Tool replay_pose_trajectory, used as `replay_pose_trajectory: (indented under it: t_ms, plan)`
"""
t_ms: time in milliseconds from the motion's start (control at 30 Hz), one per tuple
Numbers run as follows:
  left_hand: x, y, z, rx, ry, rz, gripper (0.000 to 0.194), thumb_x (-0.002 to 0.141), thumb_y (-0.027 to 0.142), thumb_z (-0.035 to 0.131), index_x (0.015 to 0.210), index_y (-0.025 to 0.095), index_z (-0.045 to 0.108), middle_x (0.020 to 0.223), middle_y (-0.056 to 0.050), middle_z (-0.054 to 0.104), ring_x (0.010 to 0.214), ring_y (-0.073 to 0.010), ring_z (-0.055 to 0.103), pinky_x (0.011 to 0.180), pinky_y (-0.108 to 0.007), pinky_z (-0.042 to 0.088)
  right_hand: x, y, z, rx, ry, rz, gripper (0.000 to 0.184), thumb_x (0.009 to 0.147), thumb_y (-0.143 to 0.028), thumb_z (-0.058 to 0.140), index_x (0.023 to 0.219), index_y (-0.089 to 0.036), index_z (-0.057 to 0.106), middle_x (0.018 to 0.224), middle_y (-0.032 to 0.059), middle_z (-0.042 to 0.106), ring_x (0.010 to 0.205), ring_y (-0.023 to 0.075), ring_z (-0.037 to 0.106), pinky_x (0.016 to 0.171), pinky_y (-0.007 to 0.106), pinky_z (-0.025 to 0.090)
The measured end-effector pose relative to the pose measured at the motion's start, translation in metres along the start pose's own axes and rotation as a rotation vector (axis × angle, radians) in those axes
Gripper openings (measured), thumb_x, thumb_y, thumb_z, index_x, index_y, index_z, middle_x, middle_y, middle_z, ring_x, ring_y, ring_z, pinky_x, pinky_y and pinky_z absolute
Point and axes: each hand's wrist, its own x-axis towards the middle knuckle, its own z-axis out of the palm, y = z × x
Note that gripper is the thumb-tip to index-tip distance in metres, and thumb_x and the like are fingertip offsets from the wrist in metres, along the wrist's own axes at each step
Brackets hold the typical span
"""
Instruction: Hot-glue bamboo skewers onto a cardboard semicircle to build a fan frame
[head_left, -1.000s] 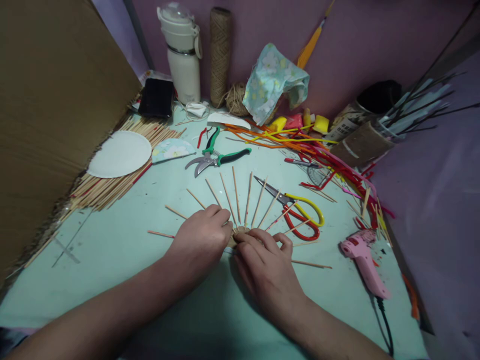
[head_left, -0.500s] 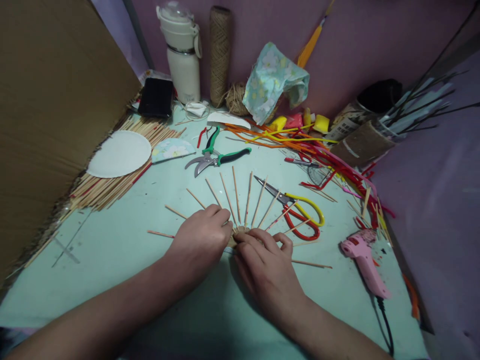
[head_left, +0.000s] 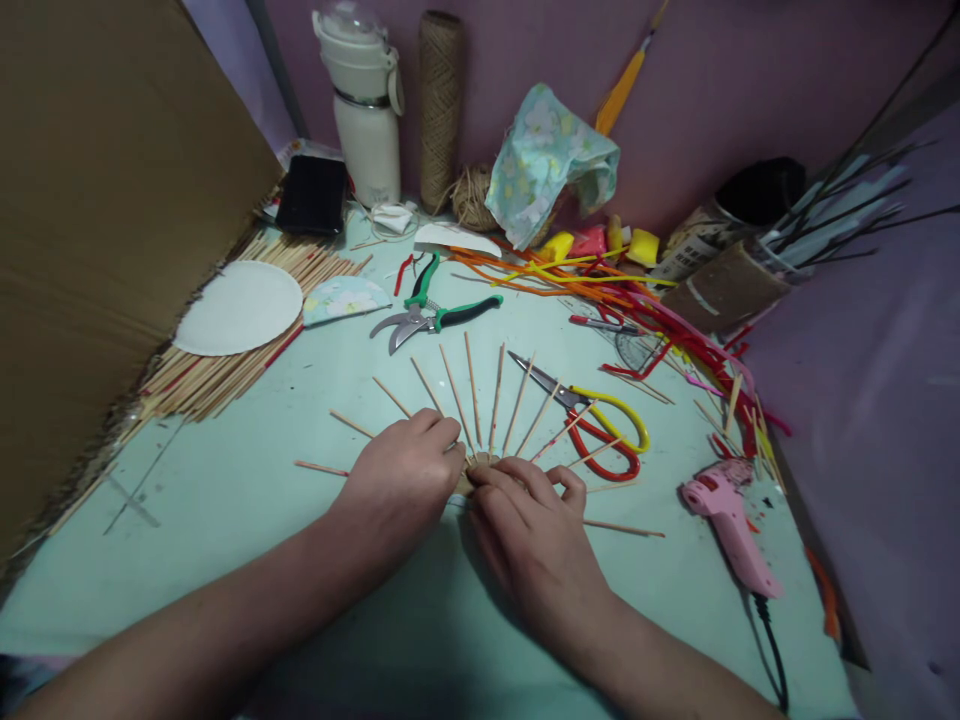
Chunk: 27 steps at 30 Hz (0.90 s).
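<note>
Thin wooden sticks spread out like a fan on the table, their inner ends meeting at a small brown base. My left hand is closed over the left side of this stick fan, its curled fingers at the base. From the right, my right hand presses its thumb and bent fingers on the base, covering some inner stick ends. What lies under both palms is hidden. Scissors with red and yellow handles lie under the fan's right-hand sticks.
Green-handled pruning shears lie beyond the fan. A pink glue gun rests at right, its cord running forward. At left, a white oval piece tops a pile of sticks. A white bottle, twine and coloured pipe cleaners line the back.
</note>
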Motion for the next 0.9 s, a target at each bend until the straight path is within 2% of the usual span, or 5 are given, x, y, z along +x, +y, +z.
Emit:
replay_pose_trajectory:
  t_ms: [900]
  plan:
    - [-0.0002, 0.0006, -0.0019, -0.008, -0.025, -0.005, 0.019, 0.092, 0.008, 0.057, 0.102, 0.012, 0.073, 0.105, -0.010, 0.068, 0.102, -0.0271, 0.059, 0.086, -0.042, 0.054, 0.0008, 0.0001, -0.0011, -0.035, -0.013, -0.005, 0.014, 0.100, -0.018, 0.051, 0.089, -0.021, 0.059, 0.114, 0.0041, 0.076, 0.108, 0.0194, 0.060, 0.087, 0.038, 0.026]
